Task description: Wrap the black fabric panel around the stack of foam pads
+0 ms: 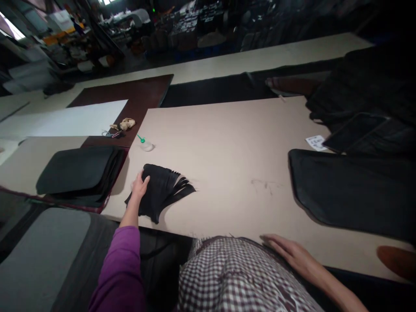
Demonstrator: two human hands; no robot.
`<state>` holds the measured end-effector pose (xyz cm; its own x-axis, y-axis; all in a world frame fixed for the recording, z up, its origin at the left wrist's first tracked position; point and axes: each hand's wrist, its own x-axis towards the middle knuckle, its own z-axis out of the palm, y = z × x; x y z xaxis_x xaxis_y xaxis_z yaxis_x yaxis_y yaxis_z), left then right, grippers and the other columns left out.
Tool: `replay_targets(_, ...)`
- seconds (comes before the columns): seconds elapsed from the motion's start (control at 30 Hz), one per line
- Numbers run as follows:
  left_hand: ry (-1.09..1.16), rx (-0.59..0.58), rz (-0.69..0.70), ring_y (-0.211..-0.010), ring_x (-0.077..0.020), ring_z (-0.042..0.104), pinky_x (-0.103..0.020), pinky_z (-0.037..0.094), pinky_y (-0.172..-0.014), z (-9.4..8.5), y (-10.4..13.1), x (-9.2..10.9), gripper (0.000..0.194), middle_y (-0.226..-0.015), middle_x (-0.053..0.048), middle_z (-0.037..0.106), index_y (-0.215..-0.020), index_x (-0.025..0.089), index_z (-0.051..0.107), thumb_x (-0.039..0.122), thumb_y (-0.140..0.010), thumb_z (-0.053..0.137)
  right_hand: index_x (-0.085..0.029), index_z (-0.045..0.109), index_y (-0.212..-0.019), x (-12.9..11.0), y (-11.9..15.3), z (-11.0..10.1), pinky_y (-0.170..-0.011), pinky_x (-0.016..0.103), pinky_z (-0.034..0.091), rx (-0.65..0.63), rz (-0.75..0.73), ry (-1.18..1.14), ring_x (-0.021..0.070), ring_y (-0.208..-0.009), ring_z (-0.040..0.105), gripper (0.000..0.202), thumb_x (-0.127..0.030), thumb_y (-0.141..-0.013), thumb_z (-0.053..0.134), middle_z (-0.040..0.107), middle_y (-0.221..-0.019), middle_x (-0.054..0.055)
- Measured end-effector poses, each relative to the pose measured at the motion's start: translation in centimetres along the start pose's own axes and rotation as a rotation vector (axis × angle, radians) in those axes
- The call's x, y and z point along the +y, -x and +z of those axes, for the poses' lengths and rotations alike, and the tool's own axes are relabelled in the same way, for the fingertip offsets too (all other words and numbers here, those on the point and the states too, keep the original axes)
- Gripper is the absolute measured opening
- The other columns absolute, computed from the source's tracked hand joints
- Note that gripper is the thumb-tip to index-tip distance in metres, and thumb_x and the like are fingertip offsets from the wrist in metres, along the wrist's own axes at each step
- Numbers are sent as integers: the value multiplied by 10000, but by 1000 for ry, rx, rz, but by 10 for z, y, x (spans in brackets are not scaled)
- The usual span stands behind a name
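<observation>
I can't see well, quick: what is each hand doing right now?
Left hand: open, fingers resting on the black strips, not gripping them.
Right hand: open, flat on the table edge, holding nothing.

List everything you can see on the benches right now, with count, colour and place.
fanned pile of thin black cut pieces: one pile, black, near edge of the beige board, under the left hand
beige work board: one, beige, centre
small clear bottle with green nozzle: one, clear and green, beyond the fanned pile
stack of dark flat panels: one stack, black, left of the board
large black shaped sheet: one, black, right side of the board
small printed white label: one, white, beyond the large sheet
crumpled tan rag: one, tan, far left on the dark brown mat
white sheet: one, white, far left
left hand: on the fanned pile, purple sleeve
right hand: flat at the board's near edge, holding nothing
</observation>
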<state>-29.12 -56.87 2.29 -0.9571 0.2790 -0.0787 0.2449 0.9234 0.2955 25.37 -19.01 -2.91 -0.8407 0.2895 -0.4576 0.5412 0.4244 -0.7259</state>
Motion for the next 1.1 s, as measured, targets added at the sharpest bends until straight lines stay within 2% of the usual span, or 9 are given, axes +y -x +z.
replay_targets(0.13, -67, 137, -110, -1512, -443, 303, -677, 238, -1179, -6, 13, 12, 707, -1658, -274, 289, -1596, 108, 255, 513, -1022, 340, -288, 743, -1239, 3, -2, 3, -1122, 474, 499, -14, 3, -6, 336, -1261, 648, 589, -697, -963, 421, 710, -1327, 69)
replay_targets(0.23, -135, 266, 118, -1582, -396, 159, -645, 134, -1238, 2, 51, 42, 695, -1702, -249, 191, -1612, 99, 249, 483, -1035, 306, -282, 742, -1240, 1, -7, 4, -1115, 492, 502, -4, 7, -1, 349, -1252, 652, 596, -704, -954, 433, 714, -1318, 81)
replay_targets(0.33, -85, -85, 664, -1587, -290, 221, -553, 68, -1289, 26, 95, 76, 596, -1713, -87, 268, -1595, 290, 354, 461, -1026, 395, -283, 742, -1240, -5, -13, 4, -1113, 503, 501, 7, 3, 10, 354, -1248, 654, 600, -705, -952, 427, 716, -1312, 85)
replay_targets(0.4, -56, -276, 879, -1578, -276, 253, -565, 27, -1292, 43, 110, 88, 592, -1702, -33, 300, -1566, 391, 390, 498, -993, 495, -283, 741, -1242, -10, -17, 4, -1113, 503, 500, 0, 4, 20, 352, -1239, 660, 601, -701, -957, 416, 719, -1306, 87)
replay_targets(0.47, -101, -257, 865, -1589, -285, 218, -593, -20, -1283, 52, 109, 87, 603, -1711, -42, 265, -1579, 376, 371, 487, -999, 492, -278, 734, -1253, -13, -19, 3, -1112, 500, 498, -11, 8, 32, 351, -1235, 661, 602, -694, -962, 410, 718, -1309, 93)
replay_targets(0.57, -247, -59, 645, -1604, -316, 145, -636, -35, -1266, 52, 87, 65, 600, -1722, -81, 210, -1613, 271, 321, 446, -1041, 376, -267, 719, -1277, -13, -20, 2, -1108, 499, 496, -26, 18, 44, 352, -1238, 656, 602, -680, -973, 403, 709, -1322, 104)
replay_targets(0.77, -424, 29, 549, -1597, -323, 164, -638, 121, -1249, 47, 61, 34, 571, -1729, -100, 180, -1609, 265, 320, 412, -1056, 328, -233, 705, -1284, -7, -11, 5, -1108, 468, 495, 51, 35, 21, 329, -1243, 652, 597, -644, -997, 380, 700, -1336, 113)
replay_targets(0.97, -470, 139, 537, -1605, -327, 139, -656, 105, -1250, 45, 91, 68, 587, -1735, -119, 121, -1628, 257, 256, 387, -1059, 313, -214, 696, -1291, -2, -1, 11, -1096, 434, 494, 60, 34, -6, 308, -1229, 656, 575, -601, -1020, 367, 699, -1329, 122)
replay_targets(1.1, -350, 16, 678, -1580, -288, 250, -588, 131, -1278, 57, 125, 77, 618, -1708, -105, 237, -1601, 264, 350, 453, -1014, 381, -209, 681, -1298, -9, 5, 4, -1064, 430, 498, 89, 40, 22, 296, -1201, 662, 547, -551, -1045, 339, 698, -1319, 128)
